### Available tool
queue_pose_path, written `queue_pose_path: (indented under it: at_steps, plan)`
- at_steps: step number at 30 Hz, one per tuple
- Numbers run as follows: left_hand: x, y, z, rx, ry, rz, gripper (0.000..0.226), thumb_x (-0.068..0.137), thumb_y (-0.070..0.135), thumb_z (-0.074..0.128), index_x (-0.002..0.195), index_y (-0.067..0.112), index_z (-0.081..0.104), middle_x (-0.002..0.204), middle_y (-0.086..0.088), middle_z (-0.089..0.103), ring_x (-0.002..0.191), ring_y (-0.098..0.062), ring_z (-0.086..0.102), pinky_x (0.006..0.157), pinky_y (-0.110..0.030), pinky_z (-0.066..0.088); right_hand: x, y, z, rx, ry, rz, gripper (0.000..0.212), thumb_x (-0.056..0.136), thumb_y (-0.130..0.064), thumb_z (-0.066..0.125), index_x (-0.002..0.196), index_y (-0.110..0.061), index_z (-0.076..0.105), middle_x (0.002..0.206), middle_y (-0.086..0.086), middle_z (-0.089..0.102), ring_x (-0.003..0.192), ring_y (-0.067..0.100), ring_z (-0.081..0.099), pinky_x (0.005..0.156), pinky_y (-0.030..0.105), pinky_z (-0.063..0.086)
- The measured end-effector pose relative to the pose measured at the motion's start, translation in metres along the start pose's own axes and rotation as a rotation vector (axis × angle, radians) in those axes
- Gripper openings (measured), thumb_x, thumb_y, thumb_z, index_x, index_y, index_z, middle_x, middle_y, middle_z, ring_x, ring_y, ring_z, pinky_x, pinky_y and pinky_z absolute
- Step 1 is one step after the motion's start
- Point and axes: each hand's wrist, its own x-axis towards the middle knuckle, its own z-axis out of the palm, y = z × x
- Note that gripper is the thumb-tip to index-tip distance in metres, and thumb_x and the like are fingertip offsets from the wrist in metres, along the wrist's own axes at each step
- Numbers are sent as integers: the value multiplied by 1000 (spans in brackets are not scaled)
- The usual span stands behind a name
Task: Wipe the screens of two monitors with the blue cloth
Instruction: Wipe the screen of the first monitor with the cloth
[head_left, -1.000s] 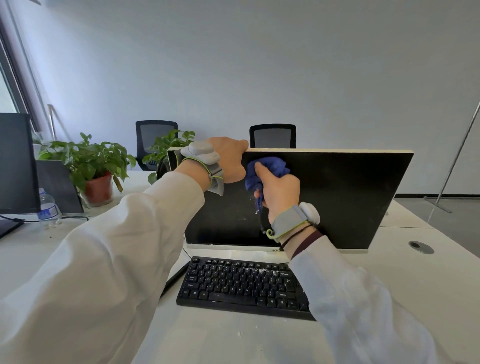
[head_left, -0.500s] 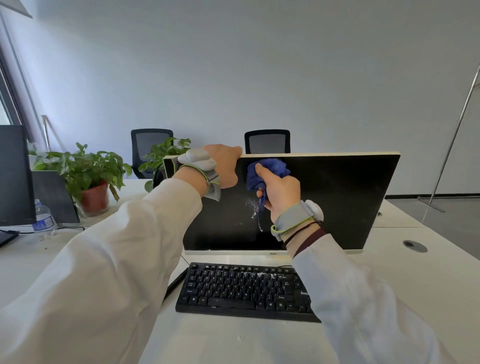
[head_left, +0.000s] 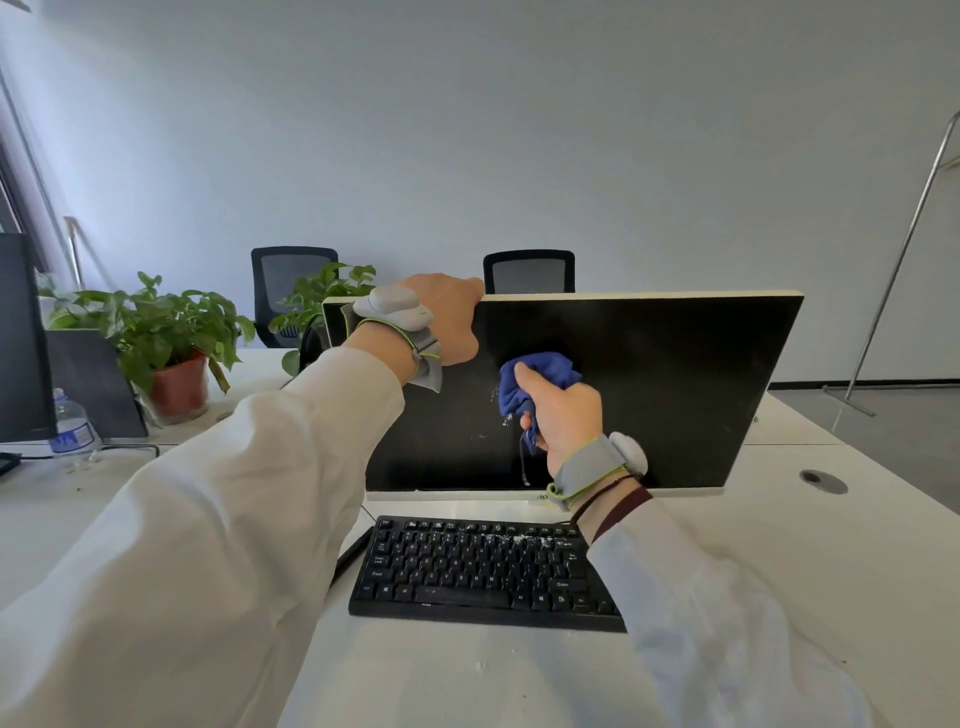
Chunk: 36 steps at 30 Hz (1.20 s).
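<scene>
The white desk (head_left: 779, 545) runs out of view on both sides. The monitor (head_left: 649, 389) stands on it with its dark screen tilted back; part of its upper left is covered by the left hand (head_left: 447, 322) and wrist. A second monitor (head_left: 21, 338) at the far left is cut off by the picture's edge. The right end of the keyboard (head_left: 467, 566) lies under the right sleeve.

The left hand grips the monitor's top edge, its fingertips hidden behind the panel. The right hand (head_left: 563, 415) clutches the bunched blue cloth (head_left: 535, 374) against the middle of the screen; the thumb shows, the other fingers are largely buried in the cloth. Pale specks sit on the glass just left of the cloth; I cannot tell what they are.

Half a second ago the cloth was up near the top edge, close beside the left hand. It and the right hand are lower now, while the left hand has kept its place.
</scene>
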Motion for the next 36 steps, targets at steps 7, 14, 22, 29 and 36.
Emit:
queue_pose_path:
  at_steps: [7, 14, 22, 29, 36]
  plan:
    - [1, 0, 2, -5, 21, -16, 19, 76, 18, 57, 91, 17, 45, 71, -2, 50, 57, -20, 47, 52, -26, 34, 4, -22, 2, -40, 19, -101, 38, 83, -42, 76, 76, -6, 64, 57, 6, 61, 47, 14, 59, 49, 24, 47]
    - [4, 1, 7, 28, 29, -73, 18, 77, 19, 53, 92, 20, 44, 72, -1, 48, 58, -18, 45, 52, -26, 34, -3, 47, -4, 11, -5, 41, 37, 82, -35, 77, 74, -2, 65, 50, 5, 58, 45, 15, 55, 47, 25, 44]
    - [12, 7, 19, 72, 105, -149, 20, 70, 14, 53, 86, 22, 44, 66, -2, 43, 53, -20, 38, 55, -27, 35, 7, 6, -1, 80, -1, -96, 32, 83, -35, 78, 74, -7, 66, 54, 4, 61, 42, 11, 55, 42, 21, 43]
    - [13, 13, 19, 40, 107, -255, 13, 72, 9, 46, 70, 19, 38, 64, -3, 41, 54, -21, 36, 69, -34, 43, 8, 54, -8, 45, 11, -10, 37, 83, -34, 77, 79, 2, 67, 49, 6, 57, 39, 13, 52, 42, 22, 41]
    - [2, 13, 11, -32, 112, -137, 6, 84, 16, 52, 88, 17, 49, 76, -2, 48, 72, -25, 50, 69, -35, 41, 1, 81, -8, -41, 66, 9, 38, 82, -34, 78, 67, -1, 65, 49, 8, 59, 44, 20, 56, 49, 28, 43]
